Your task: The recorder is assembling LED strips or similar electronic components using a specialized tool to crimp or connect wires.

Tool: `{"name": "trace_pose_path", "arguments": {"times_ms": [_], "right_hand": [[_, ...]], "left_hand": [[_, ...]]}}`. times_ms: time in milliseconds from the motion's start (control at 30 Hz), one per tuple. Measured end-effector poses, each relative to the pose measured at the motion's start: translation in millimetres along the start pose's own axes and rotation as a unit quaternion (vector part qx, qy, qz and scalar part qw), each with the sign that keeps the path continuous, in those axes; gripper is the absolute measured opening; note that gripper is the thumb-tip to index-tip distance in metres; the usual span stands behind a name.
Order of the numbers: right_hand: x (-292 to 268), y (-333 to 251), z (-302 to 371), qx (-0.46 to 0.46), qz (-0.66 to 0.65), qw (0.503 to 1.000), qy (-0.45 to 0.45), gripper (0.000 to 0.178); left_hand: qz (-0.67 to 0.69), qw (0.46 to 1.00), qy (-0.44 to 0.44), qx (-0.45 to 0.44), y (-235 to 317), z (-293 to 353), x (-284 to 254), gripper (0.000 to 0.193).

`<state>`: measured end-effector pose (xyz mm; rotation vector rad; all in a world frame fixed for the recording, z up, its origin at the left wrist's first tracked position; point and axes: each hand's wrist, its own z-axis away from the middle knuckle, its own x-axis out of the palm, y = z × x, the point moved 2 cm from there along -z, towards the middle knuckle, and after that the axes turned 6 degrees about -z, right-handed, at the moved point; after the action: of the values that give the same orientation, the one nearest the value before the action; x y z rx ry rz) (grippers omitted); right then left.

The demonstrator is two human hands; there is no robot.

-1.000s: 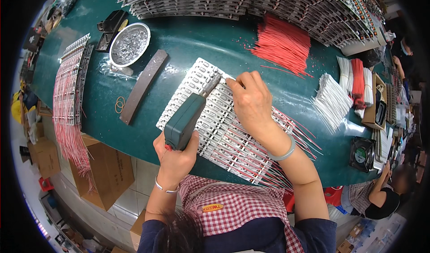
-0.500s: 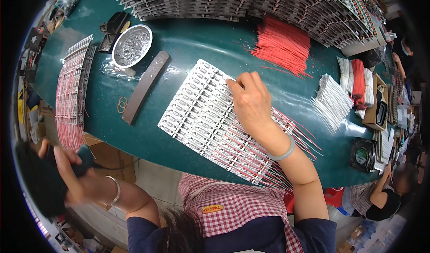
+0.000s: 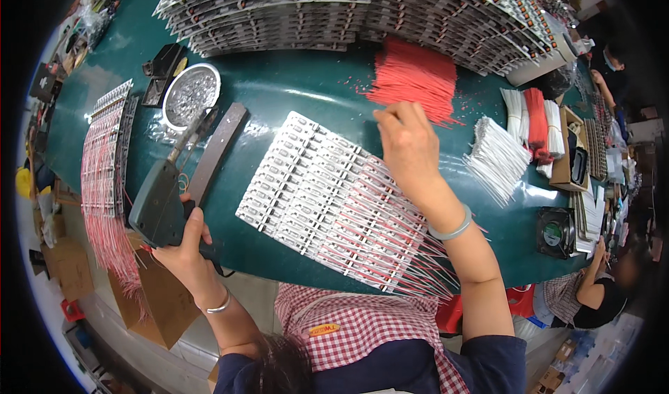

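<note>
Hands over the wired boards
Left hand (image 3: 182,246) gripped a soldering gun (image 3: 162,200); right hand (image 3: 410,143), fingertips hidden, reached the red wires (image 3: 412,79): grip unclear.

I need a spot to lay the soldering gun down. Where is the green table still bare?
Bare green table lies between the round metal dish, the stacked board strips and the pile of red wires. A narrower patch runs along the near edge, left of the white panel of boards. Crowded: right side, with white wire bundles and a small black fan.
</note>
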<state>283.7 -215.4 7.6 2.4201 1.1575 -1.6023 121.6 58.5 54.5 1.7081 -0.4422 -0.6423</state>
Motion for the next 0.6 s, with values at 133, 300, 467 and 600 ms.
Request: {"name": "trace_pose_path", "arguments": {"times_ms": [133, 300, 467, 600], "right_hand": [[1, 47, 0, -0.026, 0.089, 0.996, -0.003, 0.026], [13, 63, -2, -0.084, 0.159, 0.984, 0.012, 0.027], [19, 74, -8, -0.122, 0.140, 0.980, 0.068, 0.013], [27, 62, -18, -0.130, 0.068, 0.987, 0.064, 0.007]], "left_hand": [[0.027, 0.999, -0.019, -0.020, -9, 7, 9, 0.032], [0.034, 0.997, -0.039, -0.062, -22, 14, 9, 0.035], [0.062, 0.997, -0.022, -0.048, -10, 16, 16, 0.033], [0.028, 0.997, -0.011, -0.072, -10, 15, -4, 0.024]]}}
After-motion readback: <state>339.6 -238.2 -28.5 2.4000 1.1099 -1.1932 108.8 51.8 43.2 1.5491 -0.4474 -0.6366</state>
